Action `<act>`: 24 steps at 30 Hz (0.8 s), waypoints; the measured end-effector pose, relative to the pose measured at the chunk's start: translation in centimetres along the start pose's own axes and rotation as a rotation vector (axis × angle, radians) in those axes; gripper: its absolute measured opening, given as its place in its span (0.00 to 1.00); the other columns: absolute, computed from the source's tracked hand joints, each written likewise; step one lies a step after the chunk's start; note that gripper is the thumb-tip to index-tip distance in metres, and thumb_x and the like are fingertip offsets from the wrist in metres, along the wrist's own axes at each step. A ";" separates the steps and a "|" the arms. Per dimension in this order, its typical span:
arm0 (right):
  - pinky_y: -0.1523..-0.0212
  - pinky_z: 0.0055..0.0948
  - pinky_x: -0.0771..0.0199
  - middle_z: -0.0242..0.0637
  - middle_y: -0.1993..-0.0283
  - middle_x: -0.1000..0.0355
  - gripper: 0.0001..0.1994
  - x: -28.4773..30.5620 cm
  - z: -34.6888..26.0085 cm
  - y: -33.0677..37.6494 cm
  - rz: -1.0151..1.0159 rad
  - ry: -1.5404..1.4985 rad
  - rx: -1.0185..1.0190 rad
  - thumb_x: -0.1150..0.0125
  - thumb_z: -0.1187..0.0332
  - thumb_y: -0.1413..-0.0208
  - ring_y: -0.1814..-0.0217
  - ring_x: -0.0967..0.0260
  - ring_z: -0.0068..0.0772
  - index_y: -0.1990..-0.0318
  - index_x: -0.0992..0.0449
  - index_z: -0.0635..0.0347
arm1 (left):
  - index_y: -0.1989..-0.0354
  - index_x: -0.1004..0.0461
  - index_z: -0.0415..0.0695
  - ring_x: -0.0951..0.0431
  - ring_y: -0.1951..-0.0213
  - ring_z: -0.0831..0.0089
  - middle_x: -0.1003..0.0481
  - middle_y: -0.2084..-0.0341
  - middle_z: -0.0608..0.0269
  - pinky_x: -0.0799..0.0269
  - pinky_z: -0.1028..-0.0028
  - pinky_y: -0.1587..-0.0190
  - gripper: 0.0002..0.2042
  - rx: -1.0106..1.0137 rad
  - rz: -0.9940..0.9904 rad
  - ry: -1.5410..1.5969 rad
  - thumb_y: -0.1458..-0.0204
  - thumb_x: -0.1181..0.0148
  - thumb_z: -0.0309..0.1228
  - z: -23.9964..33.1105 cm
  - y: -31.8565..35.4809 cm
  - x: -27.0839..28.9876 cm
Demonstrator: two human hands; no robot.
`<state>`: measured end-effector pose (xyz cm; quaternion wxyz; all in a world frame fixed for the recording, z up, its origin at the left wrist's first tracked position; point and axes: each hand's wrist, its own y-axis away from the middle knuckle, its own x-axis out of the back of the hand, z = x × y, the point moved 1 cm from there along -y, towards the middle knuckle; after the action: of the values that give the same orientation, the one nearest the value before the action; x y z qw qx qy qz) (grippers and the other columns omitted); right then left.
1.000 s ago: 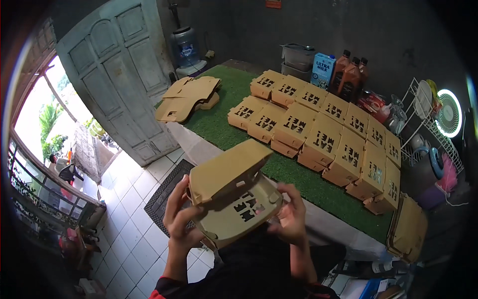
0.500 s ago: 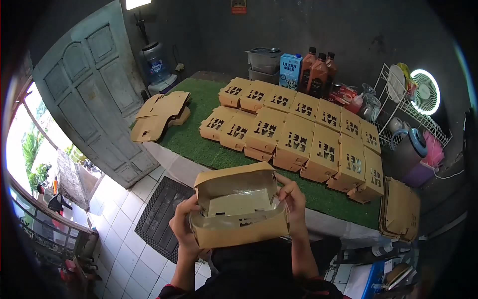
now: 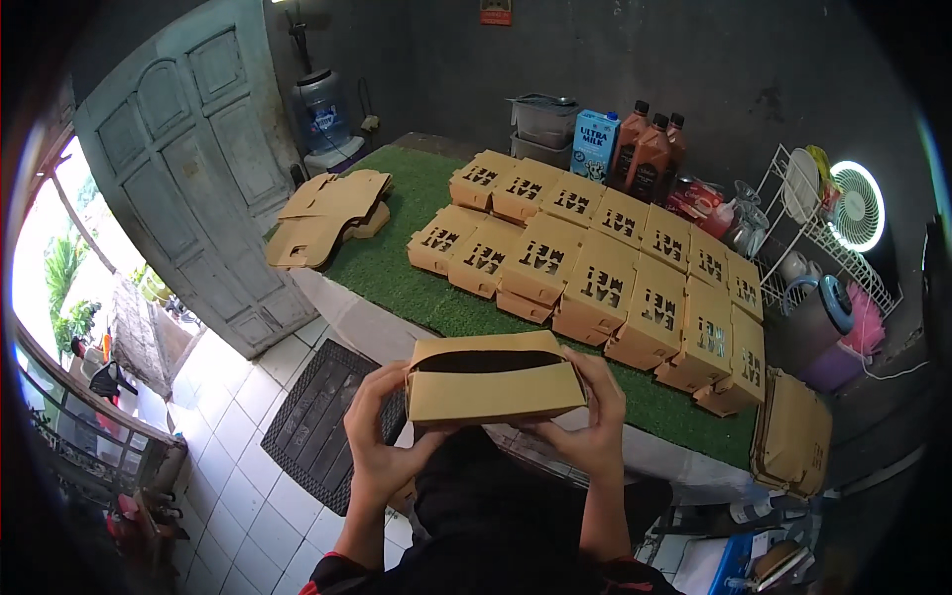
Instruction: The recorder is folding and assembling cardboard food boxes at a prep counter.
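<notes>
The left hand (image 3: 382, 426) clasps one end of a partly open kraft takeaway box (image 3: 496, 394), and the right hand (image 3: 595, 416) clasps the other, the box level between them; beyond the right hand, printed boxes (image 3: 598, 281) stand in rows on artificial turf (image 3: 382, 270), with flattened kraft blanks (image 3: 305, 236) beyond the left hand

Below your bare fingers (image 3: 377, 385) and forearms (image 3: 367, 521), you wear a black top (image 3: 486, 526). Farther from the fingers, near your elbows, your dark left sleeve (image 3: 342, 571) and right sleeve (image 3: 635, 575) show touches of red.
</notes>
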<state>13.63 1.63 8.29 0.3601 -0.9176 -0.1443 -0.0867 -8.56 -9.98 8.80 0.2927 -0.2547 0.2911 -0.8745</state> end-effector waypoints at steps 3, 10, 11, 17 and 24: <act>0.45 0.38 0.25 0.45 0.46 0.28 0.42 0.1 -0.9 0.0 0.057 -0.057 0.066 0.16 0.66 0.71 0.45 0.27 0.45 0.42 0.27 0.60 | 0.47 0.28 0.35 0.22 0.54 0.62 0.26 0.54 0.53 0.27 0.69 0.49 0.36 0.040 0.003 0.081 0.70 0.19 0.29 0.5 0.1 -0.1; 0.48 0.37 0.23 0.45 0.45 0.29 0.41 1.8 -0.8 0.3 0.004 -0.008 0.150 0.15 0.64 0.73 0.45 0.27 0.44 0.43 0.25 0.60 | 0.46 0.26 0.35 0.23 0.59 0.65 0.26 0.60 0.55 0.27 0.71 0.54 0.38 -0.082 -0.102 0.093 0.72 0.18 0.32 1.4 -0.8 0.5; 0.49 0.37 0.22 0.45 0.44 0.29 0.40 2.0 -0.9 0.3 -0.011 -0.016 0.182 0.14 0.63 0.73 0.45 0.27 0.43 0.45 0.24 0.60 | 0.46 0.26 0.35 0.23 0.59 0.65 0.26 0.60 0.55 0.27 0.71 0.54 0.38 -0.079 -0.105 0.094 0.72 0.18 0.32 1.6 -0.8 0.6; 0.52 0.35 0.21 0.49 0.46 0.27 0.32 2.9 -1.1 1.7 0.046 -0.127 0.218 0.15 0.65 0.70 0.49 0.24 0.43 0.53 0.24 0.60 | 0.50 0.23 0.36 0.25 0.64 0.69 0.26 0.63 0.55 0.29 0.74 0.62 0.32 -0.072 -0.218 0.195 0.70 0.20 0.31 1.5 -0.5 1.2; 0.57 0.36 0.20 0.48 0.53 0.24 0.28 3.8 -1.5 2.2 0.105 -0.146 0.312 0.17 0.68 0.67 0.55 0.22 0.46 0.57 0.27 0.61 | 0.59 0.24 0.36 0.21 0.64 0.64 0.22 0.55 0.45 0.26 0.72 0.63 0.24 -0.306 -0.209 0.283 0.67 0.22 0.27 1.3 -1.2 0.2</act>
<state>17.85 -0.13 8.95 0.4909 -0.8607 -0.1335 0.0225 -8.38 -9.80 10.57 0.1146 -0.2000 0.4305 -0.8727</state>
